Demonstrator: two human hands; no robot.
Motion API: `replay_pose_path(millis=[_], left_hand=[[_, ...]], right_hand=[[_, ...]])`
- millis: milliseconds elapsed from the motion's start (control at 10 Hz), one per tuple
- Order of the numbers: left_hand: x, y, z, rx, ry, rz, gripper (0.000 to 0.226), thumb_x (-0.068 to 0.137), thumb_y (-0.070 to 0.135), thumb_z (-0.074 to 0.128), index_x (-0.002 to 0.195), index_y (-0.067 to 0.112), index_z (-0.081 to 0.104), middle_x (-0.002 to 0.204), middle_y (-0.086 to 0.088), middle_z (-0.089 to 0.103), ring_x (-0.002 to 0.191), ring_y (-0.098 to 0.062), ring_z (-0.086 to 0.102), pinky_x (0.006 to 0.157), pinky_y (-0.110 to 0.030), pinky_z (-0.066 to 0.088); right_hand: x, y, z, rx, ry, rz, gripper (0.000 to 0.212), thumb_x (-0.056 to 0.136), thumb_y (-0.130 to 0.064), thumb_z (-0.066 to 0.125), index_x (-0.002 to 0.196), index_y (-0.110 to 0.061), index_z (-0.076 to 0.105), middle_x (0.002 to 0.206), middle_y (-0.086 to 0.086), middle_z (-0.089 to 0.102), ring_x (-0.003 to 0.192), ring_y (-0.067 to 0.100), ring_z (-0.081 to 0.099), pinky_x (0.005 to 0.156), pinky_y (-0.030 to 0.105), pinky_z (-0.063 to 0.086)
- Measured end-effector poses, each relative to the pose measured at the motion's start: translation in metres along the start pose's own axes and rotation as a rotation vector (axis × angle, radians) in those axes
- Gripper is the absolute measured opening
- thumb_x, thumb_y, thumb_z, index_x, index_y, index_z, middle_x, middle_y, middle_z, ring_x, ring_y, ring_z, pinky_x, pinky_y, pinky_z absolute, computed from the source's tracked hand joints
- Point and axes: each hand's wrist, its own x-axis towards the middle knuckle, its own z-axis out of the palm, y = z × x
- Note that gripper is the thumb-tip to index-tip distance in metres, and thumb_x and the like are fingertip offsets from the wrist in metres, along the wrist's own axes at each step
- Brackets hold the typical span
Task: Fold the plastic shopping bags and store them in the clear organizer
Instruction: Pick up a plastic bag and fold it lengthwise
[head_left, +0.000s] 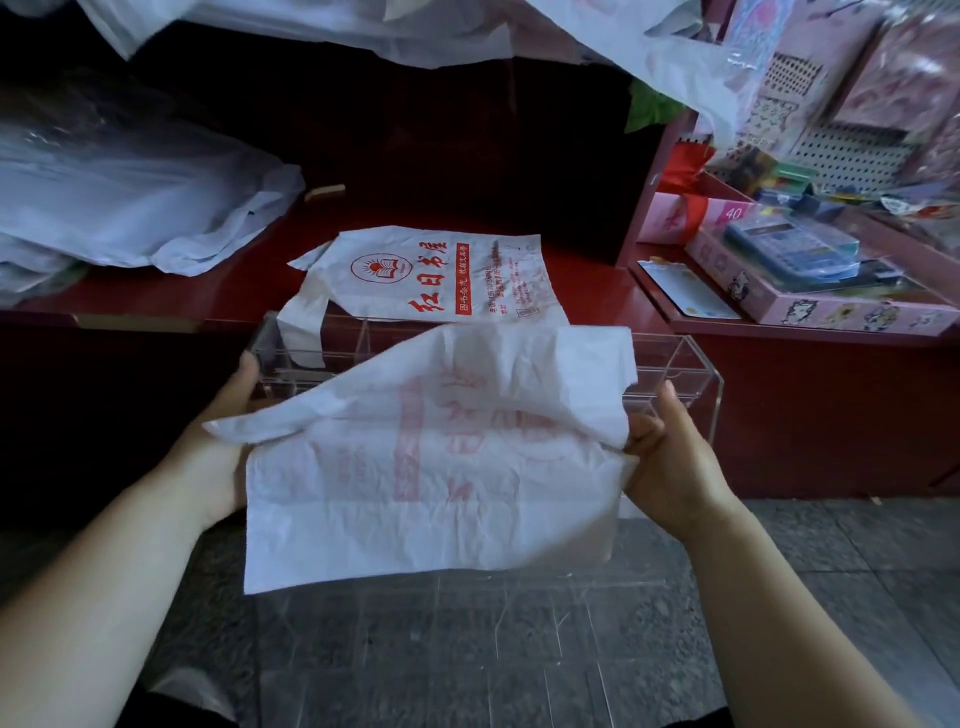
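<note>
1. A red counter (597, 280) runs across behind the hands. On its left lies a heap of clear and white plastic (119, 208), and more plastic sheeting (363, 26) hangs from above.
2. To the right, a pink box (831, 306) carries a calculator (795, 249). A card (685, 296) lies beside the box, with a pegboard (852, 150) behind.
3. The clear organizer (680, 358) stands just in front of the counter. The front bag (431, 467) covers most of it, so only its two ends and some dividers show.
4. The front bag is white and creased, with its top corner folded over to the left.
5. The right hand (670, 467) pinches the front bag's right edge, thumb up.
6. The left hand (228, 452) is at the bag's left edge, thumb near the organizer's left end. Its fingers are behind the sheet, so its grip cannot be told.
7. A flat bag (431, 275) lies spread on the counter, one handle drooping over the organizer's back rim.
8. Below the front bag, scratched clear panels blur into the grey floor (831, 571). Their shape is hard to make out.
9. The flat bag shows large red characters, 红日书屋, beside a round book-and-sun logo. Its smaller red print is too fine to read.
10. The front bag's print shows only faintly through the plastic.
11. A pink tag (733, 213) reads "40".
</note>
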Motion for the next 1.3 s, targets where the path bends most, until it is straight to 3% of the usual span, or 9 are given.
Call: replay_pose_path(millis=[100,200,400,500,600,700,900,1100,1300], left_hand=[[-0.017,0.006,-0.019,0.29,-1.164,-0.038,0.038,0.094,0.011,0.047,0.065,0.013,0.072,0.068,-0.005,0.07,0.063,-0.009,0.066,0.062,-0.02,0.051],[-0.007,0.006,-0.016,0.571,-1.308,-0.044,0.015,0.084,0.003,0.057,0.07,0.009,0.059,0.054,0.004,0.065,0.057,-0.01,0.062,0.058,-0.023,0.047],[-0.008,0.022,-0.009,0.283,-1.312,0.02,0.039,0.08,-0.016,0.05,0.088,0.022,0.053,0.058,0.012,0.068,0.054,0.001,0.063,0.05,-0.012,0.051],[-0.009,0.038,-0.016,0.239,-1.357,0.074,0.039,0.077,-0.014,0.053,0.088,0.023,0.054,0.056,0.009,0.067,0.051,-0.001,0.063,0.048,-0.014,0.051],[-0.017,0.052,-0.026,0.235,-1.406,0.125,0.036,0.067,-0.005,0.064,0.087,0.024,0.055,0.055,0.007,0.067,0.048,-0.002,0.062,0.047,-0.013,0.05],[-0.033,0.054,-0.033,0.336,-1.487,0.202,0.04,0.072,-0.017,0.058,0.084,0.021,0.057,0.057,0.006,0.069,0.05,-0.002,0.063,0.048,-0.012,0.05],[-0.065,0.035,-0.048,0.503,-1.657,0.404,0.034,0.072,-0.003,0.07,0.083,0.028,0.065,0.064,0.012,0.07,0.053,0.002,0.06,0.05,-0.009,0.045],[-0.062,0.024,-0.045,0.605,-1.638,0.446,0.029,0.067,0.011,0.079,0.076,0.033,0.062,0.075,0.03,0.066,0.074,0.01,0.063,0.066,-0.01,0.045],[-0.048,0.019,-0.037,0.588,-1.522,0.413,0.021,0.071,0.012,0.076,0.068,0.031,0.069,0.071,0.004,0.071,0.064,-0.018,0.065,0.062,-0.027,0.048]], right_hand=[[0.005,0.006,-0.004,-0.21,0.097,-0.011,0.031,0.088,-0.036,0.052,0.07,-0.012,0.055,0.069,0.009,0.046,0.067,0.023,0.044,0.064,0.031,0.034],[0.007,0.012,-0.007,-0.349,0.007,-0.011,0.028,0.088,0.003,0.045,0.067,-0.008,0.06,0.075,0.014,0.053,0.072,0.026,0.045,0.064,0.031,0.036],[-0.003,-0.002,-0.009,-0.377,-0.145,-0.061,0.036,0.08,0.017,0.05,0.089,-0.016,0.059,0.067,-0.001,0.068,0.053,0.009,0.062,0.049,0.019,0.05],[0.0,-0.008,-0.015,-0.309,0.006,-0.187,0.044,0.081,0.024,0.032,0.086,-0.014,0.055,0.068,-0.004,0.071,0.06,0.006,0.065,0.055,0.017,0.052],[-0.005,-0.015,-0.004,-0.396,0.165,-0.413,0.034,0.084,0.012,0.042,0.08,-0.018,0.058,0.066,-0.012,0.069,0.065,0.009,0.064,0.063,0.022,0.053],[-0.024,-0.009,0.032,-0.555,-0.017,-0.538,0.014,0.08,-0.009,0.057,0.08,-0.022,0.06,0.071,-0.02,0.068,0.073,-0.003,0.061,0.069,0.01,0.047],[-0.055,0.029,0.087,-0.737,-0.455,-0.372,0.008,0.074,-0.033,0.064,0.079,-0.038,0.059,0.076,-0.019,0.066,0.078,-0.004,0.059,0.069,0.009,0.043],[-0.047,0.029,0.078,-0.706,-0.171,-0.336,0.022,0.085,-0.01,0.061,0.068,0.004,0.06,0.054,0.01,0.051,0.055,0.007,0.045,0.054,0.018,0.037],[-0.04,0.02,0.068,-0.464,-0.1,-0.264,0.035,0.083,-0.007,0.06,0.055,-0.027,0.067,0.053,-0.008,0.061,0.054,0.004,0.054,0.053,0.019,0.045]])
